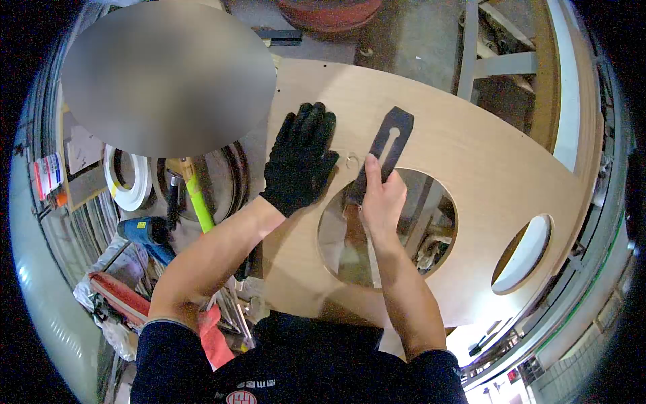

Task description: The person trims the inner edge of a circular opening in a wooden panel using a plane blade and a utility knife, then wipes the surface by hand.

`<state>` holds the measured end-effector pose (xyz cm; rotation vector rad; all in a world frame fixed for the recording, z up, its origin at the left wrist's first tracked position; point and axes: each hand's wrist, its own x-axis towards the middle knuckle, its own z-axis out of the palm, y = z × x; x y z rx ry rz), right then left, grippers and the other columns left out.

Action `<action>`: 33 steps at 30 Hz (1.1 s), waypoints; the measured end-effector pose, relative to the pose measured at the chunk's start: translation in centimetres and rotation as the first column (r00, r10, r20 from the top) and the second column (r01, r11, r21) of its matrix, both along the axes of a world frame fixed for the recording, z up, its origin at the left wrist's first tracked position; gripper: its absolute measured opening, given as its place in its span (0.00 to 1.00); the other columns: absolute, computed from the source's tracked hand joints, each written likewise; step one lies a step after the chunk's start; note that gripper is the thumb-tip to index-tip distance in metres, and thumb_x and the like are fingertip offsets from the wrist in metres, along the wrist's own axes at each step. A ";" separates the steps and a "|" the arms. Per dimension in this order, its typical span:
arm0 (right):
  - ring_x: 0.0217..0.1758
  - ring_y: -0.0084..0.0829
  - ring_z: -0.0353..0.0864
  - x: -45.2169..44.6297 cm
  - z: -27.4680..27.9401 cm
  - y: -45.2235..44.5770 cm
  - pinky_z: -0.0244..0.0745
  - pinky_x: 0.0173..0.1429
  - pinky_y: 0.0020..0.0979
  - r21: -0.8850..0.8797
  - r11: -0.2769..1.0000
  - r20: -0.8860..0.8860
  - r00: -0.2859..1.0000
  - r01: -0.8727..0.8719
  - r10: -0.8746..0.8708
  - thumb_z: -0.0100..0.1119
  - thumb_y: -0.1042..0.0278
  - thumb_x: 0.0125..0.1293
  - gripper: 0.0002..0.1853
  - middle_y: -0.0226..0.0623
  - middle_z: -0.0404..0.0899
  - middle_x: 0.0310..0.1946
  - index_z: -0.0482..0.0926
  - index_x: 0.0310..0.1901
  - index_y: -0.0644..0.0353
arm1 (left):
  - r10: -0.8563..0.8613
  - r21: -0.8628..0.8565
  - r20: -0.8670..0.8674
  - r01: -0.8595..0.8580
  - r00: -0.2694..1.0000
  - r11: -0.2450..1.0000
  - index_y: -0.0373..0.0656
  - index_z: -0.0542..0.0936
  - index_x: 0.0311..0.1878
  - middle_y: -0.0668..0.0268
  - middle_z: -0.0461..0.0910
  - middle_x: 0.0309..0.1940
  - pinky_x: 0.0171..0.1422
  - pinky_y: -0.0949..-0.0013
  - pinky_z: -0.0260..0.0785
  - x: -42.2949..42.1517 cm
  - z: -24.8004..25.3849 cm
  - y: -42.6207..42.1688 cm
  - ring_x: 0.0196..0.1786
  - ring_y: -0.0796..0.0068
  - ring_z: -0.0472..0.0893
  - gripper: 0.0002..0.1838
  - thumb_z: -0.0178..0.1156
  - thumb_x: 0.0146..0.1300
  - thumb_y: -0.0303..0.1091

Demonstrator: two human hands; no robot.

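A light wooden panel (pixel 484 155) with a large round hole and a smaller oval hole lies in front of me. My left hand (pixel 299 160), in a black glove, rests flat on the panel's left part, its fingers stretched out. My bare right hand (pixel 383 202) grips a dark flat metal blade (pixel 402 123) with a long slot, thumb on top. The blade points up and slightly right, beside the upper edge of the large hole. A small thin curl (pixel 352 160) lies on the panel between my hands.
At the left are white tape rolls (pixel 138 185), a tool with a lime-green handle (pixel 197 202), a blue power tool (pixel 145 232) and a red-topped block (pixel 120 294). A large blurred area covers the upper left. A red round object (pixel 330 15) stands beyond the panel.
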<state>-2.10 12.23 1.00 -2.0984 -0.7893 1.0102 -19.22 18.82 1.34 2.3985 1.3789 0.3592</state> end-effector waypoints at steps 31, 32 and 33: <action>0.31 0.49 0.87 -3.0 1.9 -0.9 0.79 0.38 0.45 -0.168 0.922 0.011 0.935 -0.348 0.355 0.64 0.43 0.71 0.27 0.54 0.84 0.27 0.82 0.37 0.68 | -0.041 -0.063 0.236 0.057 0.971 0.996 0.40 0.70 0.73 0.50 0.66 0.75 0.83 0.44 0.49 -4.9 -1.3 0.7 0.78 0.48 0.64 0.32 0.61 0.65 0.37; 0.30 0.43 0.85 -2.7 2.0 -1.5 0.78 0.38 0.43 -0.186 0.917 0.015 0.933 -0.351 0.360 0.63 0.43 0.72 0.27 0.51 0.85 0.27 0.83 0.38 0.68 | -0.051 -0.064 0.226 0.067 0.973 0.996 0.40 0.71 0.72 0.50 0.67 0.75 0.83 0.44 0.49 -4.8 -1.4 0.7 0.77 0.48 0.64 0.32 0.61 0.65 0.37; 0.30 0.38 0.83 -2.6 1.5 -1.6 0.76 0.39 0.40 -0.196 0.912 0.022 0.928 -0.361 0.372 0.63 0.44 0.72 0.27 0.49 0.85 0.27 0.83 0.39 0.68 | -0.059 -0.061 0.218 0.074 0.974 0.995 0.39 0.71 0.72 0.50 0.67 0.75 0.83 0.44 0.49 -4.8 -1.3 0.7 0.77 0.48 0.65 0.32 0.61 0.64 0.37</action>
